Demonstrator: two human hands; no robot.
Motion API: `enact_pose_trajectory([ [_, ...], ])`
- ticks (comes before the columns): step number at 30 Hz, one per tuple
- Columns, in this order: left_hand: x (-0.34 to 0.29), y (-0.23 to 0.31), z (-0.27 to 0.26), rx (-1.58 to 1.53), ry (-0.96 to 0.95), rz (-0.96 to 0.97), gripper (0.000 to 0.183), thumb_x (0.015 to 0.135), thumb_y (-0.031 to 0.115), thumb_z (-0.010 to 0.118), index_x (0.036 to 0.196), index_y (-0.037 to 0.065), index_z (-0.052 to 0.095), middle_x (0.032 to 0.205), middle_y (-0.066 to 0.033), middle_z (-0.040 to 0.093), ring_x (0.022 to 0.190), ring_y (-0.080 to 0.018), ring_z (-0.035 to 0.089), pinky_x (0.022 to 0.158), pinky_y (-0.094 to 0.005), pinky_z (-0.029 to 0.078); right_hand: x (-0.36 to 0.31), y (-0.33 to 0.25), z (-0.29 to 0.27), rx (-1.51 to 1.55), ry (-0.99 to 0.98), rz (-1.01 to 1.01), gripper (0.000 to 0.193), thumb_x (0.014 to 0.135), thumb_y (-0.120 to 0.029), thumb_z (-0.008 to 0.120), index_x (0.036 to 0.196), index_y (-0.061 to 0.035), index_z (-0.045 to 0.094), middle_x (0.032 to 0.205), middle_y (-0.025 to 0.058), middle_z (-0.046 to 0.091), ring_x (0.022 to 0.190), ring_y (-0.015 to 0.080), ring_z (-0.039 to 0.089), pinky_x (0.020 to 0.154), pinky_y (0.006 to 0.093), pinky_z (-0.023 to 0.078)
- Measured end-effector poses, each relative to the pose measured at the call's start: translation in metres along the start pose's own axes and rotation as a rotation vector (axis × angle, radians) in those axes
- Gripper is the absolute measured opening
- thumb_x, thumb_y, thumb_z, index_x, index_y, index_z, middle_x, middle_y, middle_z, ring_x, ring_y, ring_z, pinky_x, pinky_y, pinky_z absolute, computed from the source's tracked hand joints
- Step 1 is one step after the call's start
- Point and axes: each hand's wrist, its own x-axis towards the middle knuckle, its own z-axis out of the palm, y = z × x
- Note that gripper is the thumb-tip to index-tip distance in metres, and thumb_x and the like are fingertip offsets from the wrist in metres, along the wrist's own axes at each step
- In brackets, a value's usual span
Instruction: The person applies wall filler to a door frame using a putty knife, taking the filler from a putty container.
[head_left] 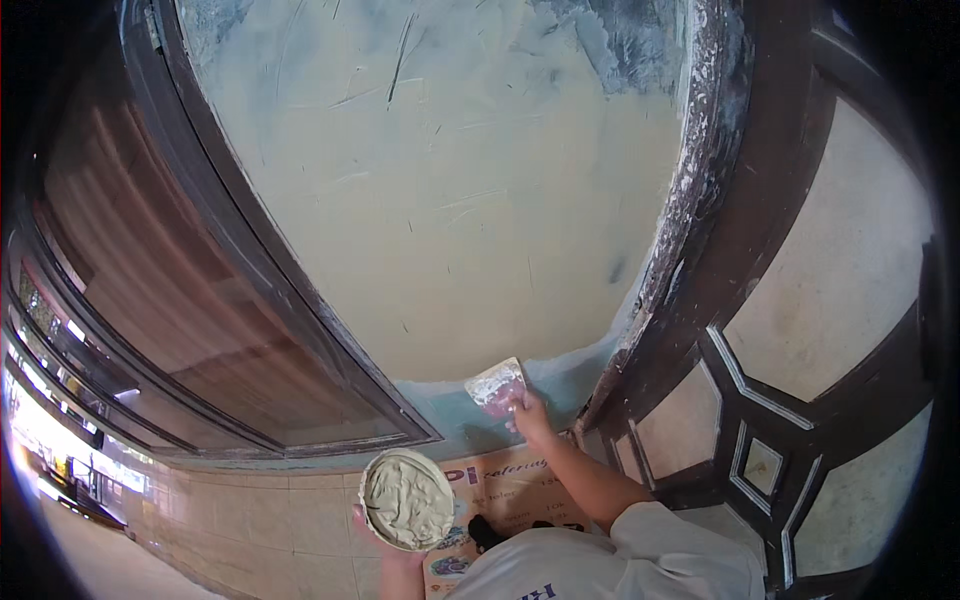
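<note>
My right hand (530,416) is closed round a putty knife (497,388) with a wide blade smeared in pale filler. Its blade lies at the lower edge of the cream filler coat on the wall (450,270), just above a bare blue-green strip (455,408). Lower down, my left hand (385,545) holds a round tub (364,490) from below and the side. Thick, lumpy cream putty (407,500) fills the tub; most of that hand's fingers are hidden under it.
A dark-framed window (200,290) with a reddish curtain borders the wall on the left. On the right stand a scuffed dark post (690,190) and a panelled door (790,420). A printed banner (500,480) lies below, beside tiles (260,510).
</note>
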Motion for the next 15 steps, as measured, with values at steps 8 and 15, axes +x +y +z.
enact_pose_trajectory([
  [8, -0.029, -0.011, 0.008, -0.039, 0.013, 0.007, 0.088, 0.081, 0.074, 0.052, 0.144, 0.014, 0.042, 0.145, -0.0121, 0.045, 0.13, -0.0335, 0.047, 0.104, -0.0529, 0.045, 0.008, -0.228, 0.009, 0.084, -0.145, -0.45, 0.019, 0.101, -0.015, 0.052, 0.113, -0.0018, 0.058, 0.083, 0.0017, 0.061, 0.061, 0.0069, 0.051, 0.052, 0.024, 0.041],
  [15, -0.037, -0.03, 0.014, -0.024, 0.102, 0.057, 0.091, 0.079, 0.073, 0.054, 0.145, 0.012, 0.041, 0.144, -0.0125, 0.047, 0.129, -0.0333, 0.048, 0.106, -0.0513, 0.044, 0.108, -0.075, -0.096, -0.44, 0.294, -0.789, 0.027, 0.102, -0.022, 0.051, 0.118, -0.0011, 0.057, 0.094, 0.0052, 0.063, 0.079, 0.0149, 0.061, 0.056, 0.028, 0.048],
])
